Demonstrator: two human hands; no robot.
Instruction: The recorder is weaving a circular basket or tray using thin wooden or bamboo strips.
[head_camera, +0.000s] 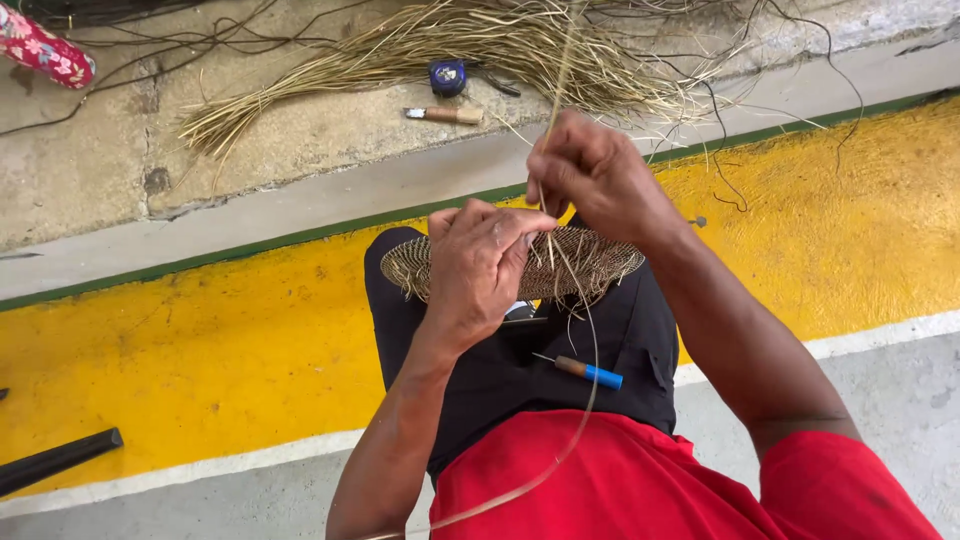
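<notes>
- Woven disc (590, 262): on lap, small flat round; rim unfinished, loose ends hanging.
- Left hand (480, 265): fingers clasp disc edge.
- Right hand (590, 170): fingers pinch strand (560, 70), drawn taut upward.
- Fibre bundle (450, 45): floor, mostly unused.

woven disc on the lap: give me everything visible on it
The woven disc is a flat, round, open-mesh piece of thin tan fibre, lying roughly level on the person's knee over black trousers. Loose strand ends hang from its near edge. The left hand covers and grips its middle; the right hand, just above its far edge, pinches a strand running upward. Its centre is hidden.
</notes>
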